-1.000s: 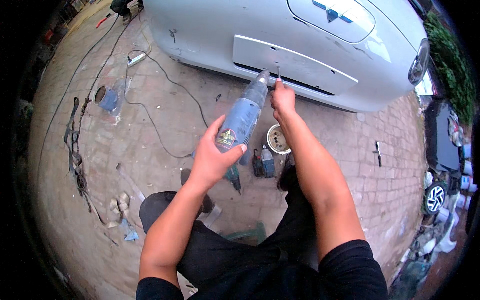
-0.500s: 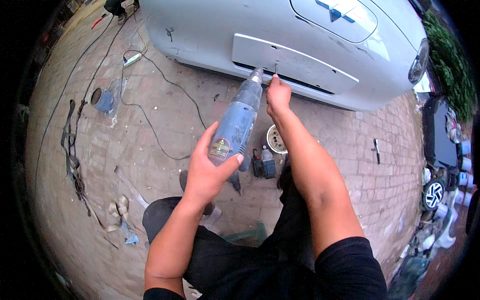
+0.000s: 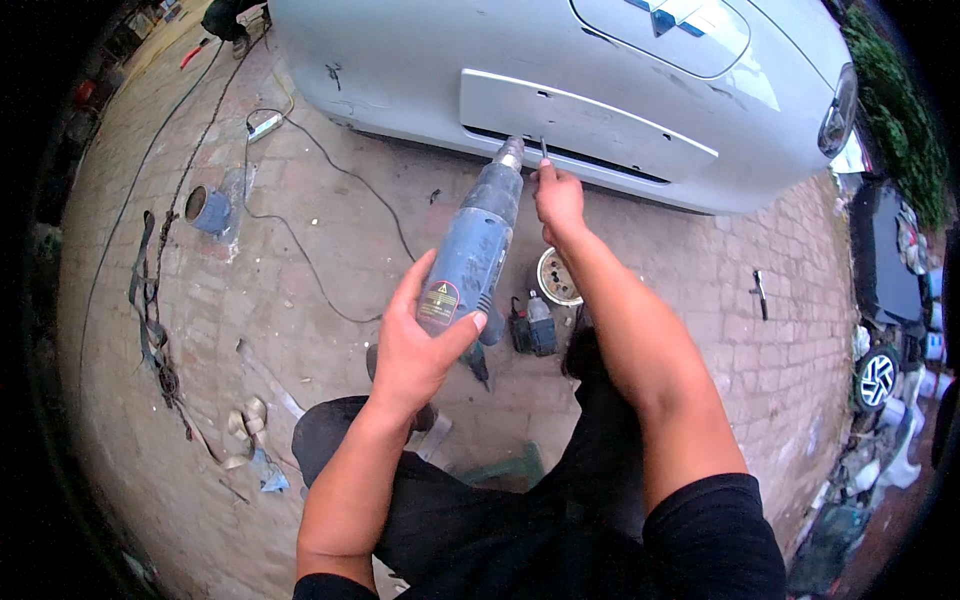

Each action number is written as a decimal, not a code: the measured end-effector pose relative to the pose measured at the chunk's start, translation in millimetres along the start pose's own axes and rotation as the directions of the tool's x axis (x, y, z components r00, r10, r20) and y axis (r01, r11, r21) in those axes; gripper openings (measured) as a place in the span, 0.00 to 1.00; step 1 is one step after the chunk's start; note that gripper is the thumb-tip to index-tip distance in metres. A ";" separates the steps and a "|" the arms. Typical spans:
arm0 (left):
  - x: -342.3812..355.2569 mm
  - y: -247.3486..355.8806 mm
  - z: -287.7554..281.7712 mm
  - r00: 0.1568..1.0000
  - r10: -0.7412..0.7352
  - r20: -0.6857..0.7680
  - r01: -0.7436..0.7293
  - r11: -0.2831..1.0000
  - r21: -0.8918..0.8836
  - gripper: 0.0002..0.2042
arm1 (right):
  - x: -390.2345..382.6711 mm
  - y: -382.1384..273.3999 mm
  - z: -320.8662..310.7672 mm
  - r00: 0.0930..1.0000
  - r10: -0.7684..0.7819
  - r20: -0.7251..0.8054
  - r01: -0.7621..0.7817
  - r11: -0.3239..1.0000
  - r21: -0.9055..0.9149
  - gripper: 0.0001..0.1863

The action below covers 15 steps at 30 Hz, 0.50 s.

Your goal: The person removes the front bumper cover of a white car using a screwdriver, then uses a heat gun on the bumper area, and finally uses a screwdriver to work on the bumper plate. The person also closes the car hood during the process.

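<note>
My left hand (image 3: 408, 355) is wrapped round the blue body of a heat gun (image 3: 468, 255). Its metal nozzle points away from me at the lower edge of a pale plate-mount panel (image 3: 590, 118) on a silver car bumper (image 3: 400, 75). Just right of the nozzle, my right hand (image 3: 560, 200) pinches a thin metal rod (image 3: 544, 149). The rod's tip is at the panel's lower part, above a dark slot; whether it touches the surface I cannot tell. Its other end is hidden in my fingers.
A cordless tool (image 3: 534, 325) and a round, holed metal disc (image 3: 556, 277) lie on the brick paving below my right arm. A black cable (image 3: 345, 180) runs from a power strip (image 3: 265, 127). Further left are a blue can (image 3: 207, 208) and straps (image 3: 150, 330); a hand tool (image 3: 761, 293) lies right.
My right hand has drawn the rod slightly back toward me, its tip now lower on the panel. The heat gun stays nearly in place, and the whole view has shifted a little.
</note>
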State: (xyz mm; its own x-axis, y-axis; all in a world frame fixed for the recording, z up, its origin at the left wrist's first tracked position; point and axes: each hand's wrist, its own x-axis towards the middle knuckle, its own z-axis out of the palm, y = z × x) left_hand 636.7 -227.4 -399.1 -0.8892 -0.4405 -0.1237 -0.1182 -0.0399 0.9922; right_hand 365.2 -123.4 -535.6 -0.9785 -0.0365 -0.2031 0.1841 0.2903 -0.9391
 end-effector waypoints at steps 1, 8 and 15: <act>0.4 -0.4 0.2 1.000 0.009 -0.007 -0.009 1.000 0.005 0.41 | -1.7 1.8 3.4 1.000 0.009 -0.002 -0.009 0.999 0.036 0.23; 2.5 6.2 2.3 1.000 -0.018 -0.015 0.017 0.998 -0.056 0.40 | 4.2 -14.6 11.4 0.999 0.027 -0.024 -0.025 0.996 0.091 0.24; 5.3 3.0 -4.0 0.997 -0.076 0.011 0.077 0.993 -0.090 0.38 | 10.5 -15.9 19.4 0.997 0.074 -0.013 -0.070 0.976 0.204 0.25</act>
State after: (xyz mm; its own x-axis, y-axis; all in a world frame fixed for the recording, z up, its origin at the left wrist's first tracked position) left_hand 633.4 -233.5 -396.7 -0.8824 -0.4266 -0.1987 -0.1458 -0.1539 0.9773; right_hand 353.9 -146.9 -528.2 -0.9632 -0.0020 -0.2687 0.2674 0.0908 -0.9593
